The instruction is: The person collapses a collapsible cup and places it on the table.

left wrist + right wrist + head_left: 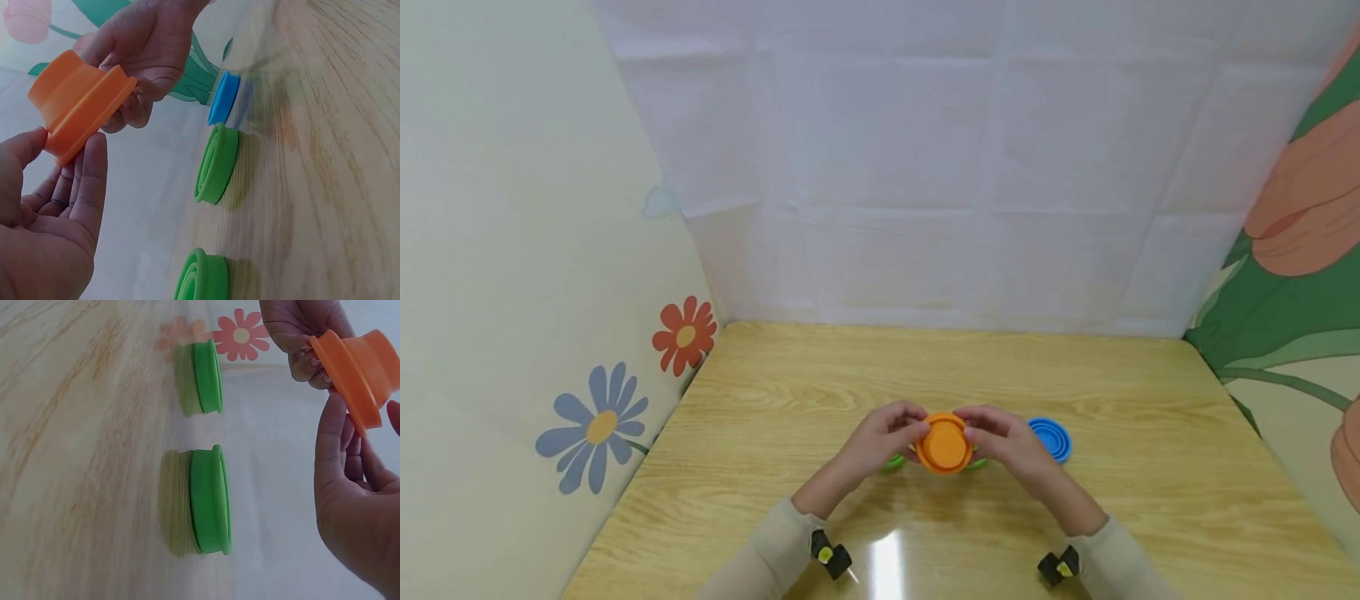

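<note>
An orange collapsible cup (944,446) is held up above the table between both hands, its stepped side partly drawn out and its round base turned to the head camera. My left hand (880,439) grips one side of its rim, thumb on the near face and fingers behind. From the other side my right hand (1006,439) pinches the rim in much the same way. Two green collapsible cups (217,164) lie flattened on the table beneath, mostly covered by the hands in the head view. Beyond the right hand lies a flattened blue collapsible cup (1051,440).
The wood-grain table (820,367) ends at a white cloth (880,183) behind. Flower-patterned panels stand at the left (512,275) and right (1292,350) sides. Both sleeves carry a small black wrist device (831,554).
</note>
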The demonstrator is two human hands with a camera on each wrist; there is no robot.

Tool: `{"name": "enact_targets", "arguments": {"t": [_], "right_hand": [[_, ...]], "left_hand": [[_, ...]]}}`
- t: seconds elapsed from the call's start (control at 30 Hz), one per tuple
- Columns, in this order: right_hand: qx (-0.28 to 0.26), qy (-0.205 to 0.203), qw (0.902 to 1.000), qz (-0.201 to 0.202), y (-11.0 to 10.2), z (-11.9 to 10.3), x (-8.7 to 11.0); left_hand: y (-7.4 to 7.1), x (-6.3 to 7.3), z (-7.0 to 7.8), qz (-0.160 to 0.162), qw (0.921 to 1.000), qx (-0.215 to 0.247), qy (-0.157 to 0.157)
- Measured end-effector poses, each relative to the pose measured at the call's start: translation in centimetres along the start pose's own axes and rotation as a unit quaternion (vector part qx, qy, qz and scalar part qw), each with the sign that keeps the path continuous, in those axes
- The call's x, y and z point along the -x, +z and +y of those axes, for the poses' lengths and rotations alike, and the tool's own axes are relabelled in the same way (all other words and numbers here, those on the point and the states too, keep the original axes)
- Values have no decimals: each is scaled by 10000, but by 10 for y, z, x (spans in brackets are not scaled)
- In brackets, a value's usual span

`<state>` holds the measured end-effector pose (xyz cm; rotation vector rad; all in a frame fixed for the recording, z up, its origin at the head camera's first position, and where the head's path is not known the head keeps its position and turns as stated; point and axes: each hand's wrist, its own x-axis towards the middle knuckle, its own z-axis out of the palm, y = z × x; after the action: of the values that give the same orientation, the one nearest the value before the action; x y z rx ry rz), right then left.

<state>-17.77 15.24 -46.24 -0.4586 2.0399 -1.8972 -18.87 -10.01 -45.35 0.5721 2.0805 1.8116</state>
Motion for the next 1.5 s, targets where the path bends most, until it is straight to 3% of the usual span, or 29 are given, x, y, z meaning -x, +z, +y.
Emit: {"name": "enact_targets", "arguments": {"t": [0.4, 0.7, 1.03, 1.3, 1.5], "right_hand": [[42, 79, 9996, -251, -5, -2, 2], [7, -51, 9951, -985, -8, -5, 2], [492, -83, 9949, -879, -5, -6, 4], [685, -233, 9907, -1156, -6, -4, 4], [727, -446, 9878, -1307, -1, -3, 5]], "left_hand": [[1, 3, 0, -454, 9985, 49, 314], [-1, 5, 5, -709, 9964, -286, 363], [-3, 5, 2, -1166, 9912, -496, 375], [0, 7, 3, -1004, 9914, -752, 373], [3, 6, 5, -798, 9886, -1198, 444]]}}
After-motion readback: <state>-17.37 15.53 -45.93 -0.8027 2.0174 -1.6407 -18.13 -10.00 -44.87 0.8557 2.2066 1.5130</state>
